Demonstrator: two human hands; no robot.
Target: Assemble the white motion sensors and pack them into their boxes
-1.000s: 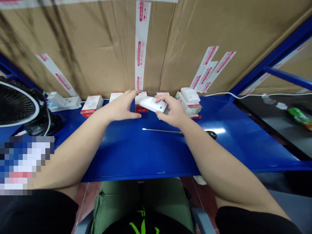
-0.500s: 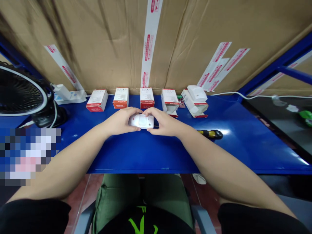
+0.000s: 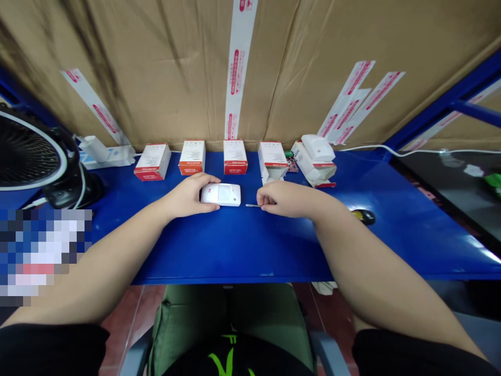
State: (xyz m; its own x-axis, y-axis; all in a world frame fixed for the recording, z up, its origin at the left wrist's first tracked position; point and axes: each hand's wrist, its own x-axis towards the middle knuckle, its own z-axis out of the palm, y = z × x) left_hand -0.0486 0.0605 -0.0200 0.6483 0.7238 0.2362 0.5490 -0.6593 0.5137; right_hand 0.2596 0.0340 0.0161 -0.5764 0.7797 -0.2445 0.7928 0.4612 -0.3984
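My left hand clasps end of white device, likely for steadiness; right hand pinches screwdriver near tip, probably for control.

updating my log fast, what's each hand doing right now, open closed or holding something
Left hand: closed on the white device.
Right hand: curled at the screwdriver, near its tip; whether it grips cannot be told.

This place is looking like a small workshop: a screwdriver is showing at the blue table, small boxes are standing along the table's back edge, and taped cardboard is rising behind the table.
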